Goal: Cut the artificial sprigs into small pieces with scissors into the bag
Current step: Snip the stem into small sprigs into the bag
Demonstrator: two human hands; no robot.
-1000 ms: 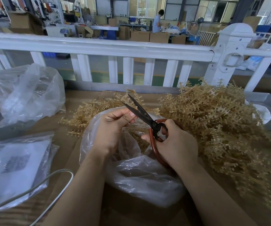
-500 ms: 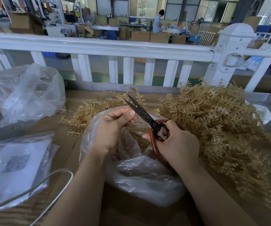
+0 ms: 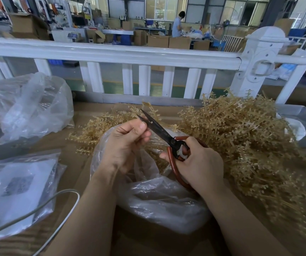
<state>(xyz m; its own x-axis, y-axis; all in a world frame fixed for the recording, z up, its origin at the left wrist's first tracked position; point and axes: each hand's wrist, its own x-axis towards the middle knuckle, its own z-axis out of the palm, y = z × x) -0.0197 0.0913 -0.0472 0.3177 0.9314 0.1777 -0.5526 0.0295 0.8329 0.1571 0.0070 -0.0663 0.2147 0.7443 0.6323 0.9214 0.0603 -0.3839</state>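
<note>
I see R hand (image 3: pixel 200 163) gripping red-handled scissors (image 3: pixel 159 132), blades nearly closed, above clear bag (image 3: pixel 159 198) on brown cardboard-covered table (image 3: pixel 85 113). L hand (image 3: pixel 124 143) fingers curled by the blades, contents hidden. Tan sprigs (image 3: pixel 240 137) piled right. White railing (image 3: pixel 111 52), warehouse w/ cartons behind.

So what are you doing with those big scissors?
A person is snipping tan artificial sprigs over a clear plastic bag. The right hand grips the red-handled scissors, blades nearly closed and pointing up toward the left hand, whose curled fingers seem to pinch something tiny at the blades. A big pile of sprigs waits on the right, beside the bag.
</note>
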